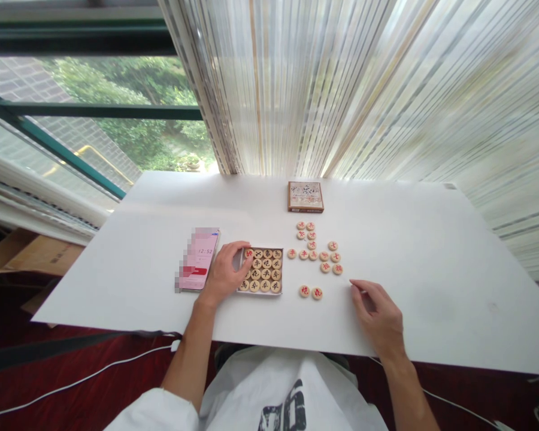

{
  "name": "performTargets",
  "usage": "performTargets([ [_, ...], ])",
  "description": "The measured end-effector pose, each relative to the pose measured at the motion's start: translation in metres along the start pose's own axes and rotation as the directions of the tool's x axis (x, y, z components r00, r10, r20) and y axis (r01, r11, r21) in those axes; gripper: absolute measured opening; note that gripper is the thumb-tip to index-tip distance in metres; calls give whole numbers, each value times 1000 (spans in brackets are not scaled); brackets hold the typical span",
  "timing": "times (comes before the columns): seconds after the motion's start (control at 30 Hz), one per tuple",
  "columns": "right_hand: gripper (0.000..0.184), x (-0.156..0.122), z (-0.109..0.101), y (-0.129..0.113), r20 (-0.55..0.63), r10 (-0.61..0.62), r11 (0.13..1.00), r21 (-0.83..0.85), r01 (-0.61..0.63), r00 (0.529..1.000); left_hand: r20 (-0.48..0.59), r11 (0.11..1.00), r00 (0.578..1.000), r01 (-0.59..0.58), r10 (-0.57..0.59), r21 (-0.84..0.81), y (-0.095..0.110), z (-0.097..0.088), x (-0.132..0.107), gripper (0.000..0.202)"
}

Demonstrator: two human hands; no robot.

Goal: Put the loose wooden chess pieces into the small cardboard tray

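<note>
A small open tray (pixel 239 270) on the white table (pixel 431 269) holds several round wooden chess pieces with black and red characters. My left hand (pixel 227 272) grips the tray's left edge, thumb and fingers curled on its rim. Several loose pieces with red characters (pixel 317 248) lie scattered to the tray's right, and two more pieces (pixel 311 292) sit nearer me. My right hand (pixel 379 314) rests on the table right of those two, fingers loosely curled, holding nothing I can see.
A phone (pixel 198 258) with a pink screen lies just left of my left hand. The box lid (pixel 305 196) lies at the far side of the table. Striped curtains hang behind, a window is at the left, and cables run below the table's near edge.
</note>
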State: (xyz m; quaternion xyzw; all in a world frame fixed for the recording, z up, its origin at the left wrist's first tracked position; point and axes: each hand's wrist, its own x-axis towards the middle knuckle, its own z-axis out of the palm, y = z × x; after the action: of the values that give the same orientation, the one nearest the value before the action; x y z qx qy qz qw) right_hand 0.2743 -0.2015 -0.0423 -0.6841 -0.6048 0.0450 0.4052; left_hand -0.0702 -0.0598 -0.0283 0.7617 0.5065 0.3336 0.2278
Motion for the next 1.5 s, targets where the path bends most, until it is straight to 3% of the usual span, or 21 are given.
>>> performTargets([
  [0.3, 20, 14, 12, -22, 24, -106, 994, 23, 105, 994, 0, 1000, 1000, -6, 6, 26, -2, 1, -1, 31],
  [0.57, 22, 68, 23, -52, 106, -315, 946, 108, 304, 943, 1, 998, 998, -59, 59, 31, -2, 0, 0, 26],
  [0.8, 21, 119, 32, -56, 185, -352, 936, 71, 345, 917, -9, 998, 999, -50, 50, 26, -3, 0, 1, 23],
  [0.97, 26, 146, 21, -34, 140, -276, 959, -30, 283, 951, -10, 999, 999, -33, 33, 14, -1, 0, 0, 22],
  [1.03, 27, 150, 15, -20, 181, -206, 972, -77, 223, 962, -6, 999, 1000, -30, 30, 12, 0, -1, 0, 21],
  [1.23, 32, 138, 14, 8, 438, -7, 993, -101, 57, 899, -17, 999, 999, -38, 38, 21, -2, 0, 0, 25],
  [1.37, 33, 135, 19, 12, 461, 81, 995, -89, -45, 883, -15, 999, 999, -31, 31, 14, -2, 0, 0, 26],
  [1.5, 31, 141, 23, 15, 449, 86, 994, -93, -49, 890, -13, 1000, 1000, -10, 11, 9, -1, 0, -1, 28],
])
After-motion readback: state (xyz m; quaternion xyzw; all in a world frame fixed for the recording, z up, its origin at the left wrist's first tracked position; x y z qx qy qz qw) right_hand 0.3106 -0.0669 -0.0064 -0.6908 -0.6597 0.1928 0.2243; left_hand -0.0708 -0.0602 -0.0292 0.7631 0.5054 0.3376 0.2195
